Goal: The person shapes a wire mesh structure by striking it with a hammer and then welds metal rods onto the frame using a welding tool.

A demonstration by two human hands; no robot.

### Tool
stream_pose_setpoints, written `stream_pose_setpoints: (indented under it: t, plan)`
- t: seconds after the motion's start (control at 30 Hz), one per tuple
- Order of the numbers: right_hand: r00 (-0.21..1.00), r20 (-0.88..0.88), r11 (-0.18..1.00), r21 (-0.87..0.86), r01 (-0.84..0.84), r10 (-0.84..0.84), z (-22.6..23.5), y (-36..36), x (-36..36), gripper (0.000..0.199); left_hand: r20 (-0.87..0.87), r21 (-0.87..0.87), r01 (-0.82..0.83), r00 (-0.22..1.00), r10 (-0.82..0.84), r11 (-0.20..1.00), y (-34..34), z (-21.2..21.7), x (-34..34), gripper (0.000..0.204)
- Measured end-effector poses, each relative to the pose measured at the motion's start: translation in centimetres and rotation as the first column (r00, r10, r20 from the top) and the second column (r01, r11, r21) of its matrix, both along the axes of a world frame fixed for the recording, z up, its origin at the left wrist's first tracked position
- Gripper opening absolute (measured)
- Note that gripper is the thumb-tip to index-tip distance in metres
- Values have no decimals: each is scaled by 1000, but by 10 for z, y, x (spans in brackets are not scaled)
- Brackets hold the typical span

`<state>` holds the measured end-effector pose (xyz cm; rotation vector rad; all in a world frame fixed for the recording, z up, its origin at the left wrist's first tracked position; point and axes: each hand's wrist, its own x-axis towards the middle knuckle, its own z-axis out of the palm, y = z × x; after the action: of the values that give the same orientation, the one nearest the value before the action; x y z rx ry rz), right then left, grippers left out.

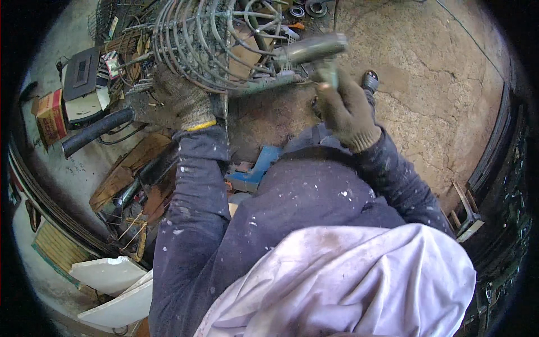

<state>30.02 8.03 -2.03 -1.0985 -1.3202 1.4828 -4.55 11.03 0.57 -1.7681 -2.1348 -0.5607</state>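
Observation:
My right hand (348, 109), in a grey-brown work glove, is closed around a hammer (311, 49). The thick metal head is smeared by motion and points left, over the right side of a rod cage. This cage (168, 42) is made of curved metal rods, bent into several arcs and joined to straight bars. Against its near left side is my left hand (184, 101), in a grey knit glove with a yellow cuff edge. Its fingers curl onto the rods and are partly hidden. A bar (269, 84) runs along the cage's near edge, below the hammer.
Left of the cage stand a dark-topped box-shaped machine (81, 76), a red and yellow carton (50, 118) and a black tube (98, 132). A blue piece (255, 168) lies by my legs. Ring-shaped metal parts (316, 8) rest on the concrete floor (432, 84). White panels (109, 275) lean lower left.

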Motion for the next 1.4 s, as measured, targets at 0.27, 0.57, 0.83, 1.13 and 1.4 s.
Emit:
stream_pose_setpoints:
  t: [0.27, 0.57, 0.83, 1.13, 1.4]
  plan:
    - [997, -67, 999, -38, 36, -38, 6, 4, -1, 40, 455, 70, -56, 891, 18, 996, -4, 1, 8, 53]
    - [999, -3, 973, -226, -45, 45, 12, 3, 9, 35, 25, -37, -35, 999, 36, 999, -15, -9, -11, 66]
    - [999, 12, 993, -105, -49, 50, -1, -12, 13, 41, 172, 36, -68, 983, 61, 997, -8, -15, -16, 64]
    - [989, -121, 985, -161, 60, -80, 6, -1, -5, 37, 164, 110, -88, 984, 69, 990, -8, -15, -7, 47]
    - [976, -196, 964, -263, 43, -97, 18, 1, 2, 40, -98, 110, -37, 994, 48, 993, -18, -36, -20, 76]
